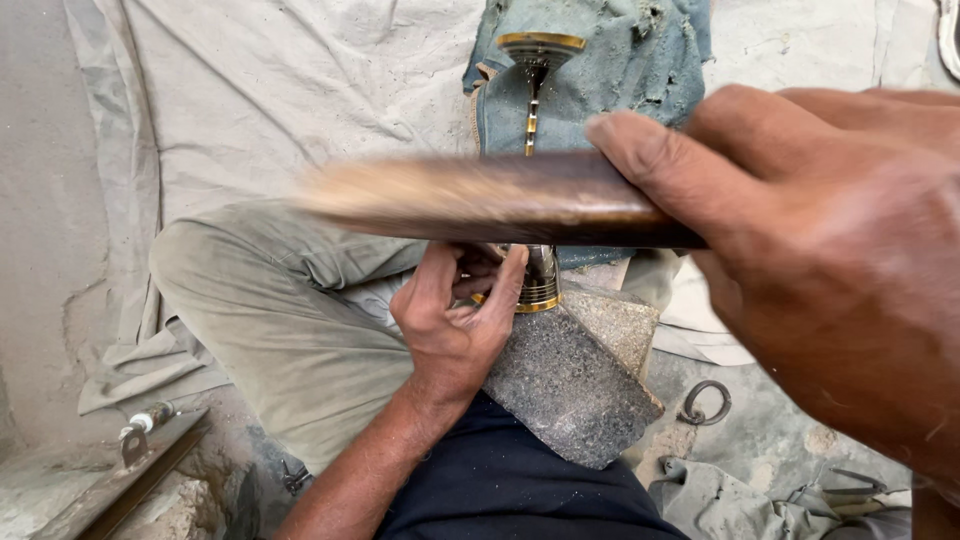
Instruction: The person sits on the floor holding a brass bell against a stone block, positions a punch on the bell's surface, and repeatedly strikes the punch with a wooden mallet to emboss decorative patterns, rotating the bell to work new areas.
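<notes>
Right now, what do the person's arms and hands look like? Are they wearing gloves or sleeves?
No gloves at all. The left hand and the right hand are both bare, with no rings, watch or bracelets showing. The left forearm is bare too, with no sleeve on the part in view. The right hand looks very big and a bit blurry because it is close to the camera.

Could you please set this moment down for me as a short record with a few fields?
Setting: person seated on a pale cloth on the ground
Left hand: grips a brass and dark metal stem piece, its lower end on a speckled stone block
Right hand: holds a blurred wooden stick raised above the piece
Nearby: blue-grey rag, metal ring, metal bar
</notes>
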Available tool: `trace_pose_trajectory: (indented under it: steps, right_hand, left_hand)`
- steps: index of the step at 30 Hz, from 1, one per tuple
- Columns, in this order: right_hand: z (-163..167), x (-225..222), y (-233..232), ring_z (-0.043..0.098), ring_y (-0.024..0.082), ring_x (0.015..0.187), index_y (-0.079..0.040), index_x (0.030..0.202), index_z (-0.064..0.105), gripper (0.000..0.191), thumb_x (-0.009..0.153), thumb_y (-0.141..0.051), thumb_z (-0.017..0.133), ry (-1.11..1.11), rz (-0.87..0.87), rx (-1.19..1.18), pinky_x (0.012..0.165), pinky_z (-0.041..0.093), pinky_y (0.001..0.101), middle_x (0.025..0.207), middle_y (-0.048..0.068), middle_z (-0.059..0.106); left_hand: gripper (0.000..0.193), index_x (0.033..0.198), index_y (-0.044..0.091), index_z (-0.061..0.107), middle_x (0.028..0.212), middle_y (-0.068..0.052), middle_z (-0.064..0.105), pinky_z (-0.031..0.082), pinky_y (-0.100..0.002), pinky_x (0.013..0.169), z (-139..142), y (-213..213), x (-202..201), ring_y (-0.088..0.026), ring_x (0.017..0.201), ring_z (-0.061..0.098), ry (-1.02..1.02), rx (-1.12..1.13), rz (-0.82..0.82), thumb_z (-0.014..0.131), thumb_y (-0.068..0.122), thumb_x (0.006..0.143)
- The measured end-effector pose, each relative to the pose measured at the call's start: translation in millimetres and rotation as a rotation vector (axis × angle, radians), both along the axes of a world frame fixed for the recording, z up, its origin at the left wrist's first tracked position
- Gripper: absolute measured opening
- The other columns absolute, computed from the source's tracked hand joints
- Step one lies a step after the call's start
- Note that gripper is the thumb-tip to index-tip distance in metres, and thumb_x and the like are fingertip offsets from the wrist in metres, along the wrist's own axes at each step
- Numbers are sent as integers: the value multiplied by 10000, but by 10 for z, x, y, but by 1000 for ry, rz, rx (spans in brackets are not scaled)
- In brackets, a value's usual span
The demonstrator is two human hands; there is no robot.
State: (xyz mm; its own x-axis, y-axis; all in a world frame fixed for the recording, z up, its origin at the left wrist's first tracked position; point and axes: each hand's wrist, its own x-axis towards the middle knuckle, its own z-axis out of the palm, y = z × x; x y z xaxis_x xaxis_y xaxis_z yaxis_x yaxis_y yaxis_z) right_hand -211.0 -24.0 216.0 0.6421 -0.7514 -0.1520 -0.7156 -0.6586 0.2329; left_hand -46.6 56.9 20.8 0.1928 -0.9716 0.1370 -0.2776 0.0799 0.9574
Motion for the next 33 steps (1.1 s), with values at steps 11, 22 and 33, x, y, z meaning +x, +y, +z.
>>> trace_pose_trajectory:
  steps: [11, 22, 33]
  right_hand:
    - [-201, -365, -22, 717, 222, 700, -74, 1399, 683, 607, 810, -59, 832, -217, -228, 99, 612, 588, 359, 898, 134, 726]
    - [-608, -922, 28, 690, 191, 676, -63, 1356, 673, 564, 807, -25, 794, -358, -475, 290, 626, 599, 305, 939, 126, 727]
    - [-993, -1421, 293, 763, 190, 749, -105, 1287, 747, 426, 869, -45, 804, -460, -719, 414, 664, 657, 334, 996, 126, 782]
  left_hand:
    - [267, 1073, -39, 657, 970, -109, 733, 663, -245, 722, 92, -152, 32, -134, 806, 766, 38, 4, -148, 832, 71, 904]
    - [370, 1209, -35, 687, 1015, -123, 754, 664, -254, 705, 188, -361, 61, -149, 865, 774, -72, 23, -367, 830, 110, 900]
    - [381, 1209, 8, 692, 1000, -125, 746, 626, -303, 665, 295, -571, 33, -193, 789, 764, -114, 68, -564, 829, 106, 868]
